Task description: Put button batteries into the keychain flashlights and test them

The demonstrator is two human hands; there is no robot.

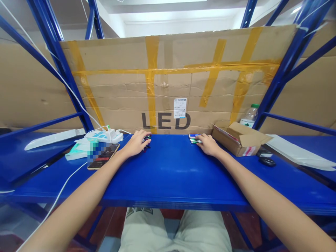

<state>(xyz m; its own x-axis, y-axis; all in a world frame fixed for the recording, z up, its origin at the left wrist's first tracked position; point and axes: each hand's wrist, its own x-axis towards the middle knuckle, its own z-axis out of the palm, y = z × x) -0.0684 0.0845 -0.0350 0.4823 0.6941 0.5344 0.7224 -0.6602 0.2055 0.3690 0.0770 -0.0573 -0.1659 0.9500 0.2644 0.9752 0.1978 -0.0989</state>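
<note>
On the left of the blue table, my left hand curls round a bunch of small dark pieces with coloured bits, possibly pen caps. Its thumb and forefinger lie along their edges, and the palm hides part of the bunch. Over to the right, slim pens in blue, white and green lie side by side in a row. My right hand rests at their right ends, fingers bent over them and thumb against the near ones. Those ends are hidden under the fingers.
An open cardboard box, a black mouse and a green-capped bottle stand right. Left are a phone, a white power strip and a green-white packet. A large cardboard sheet closes the back of the blue table.
</note>
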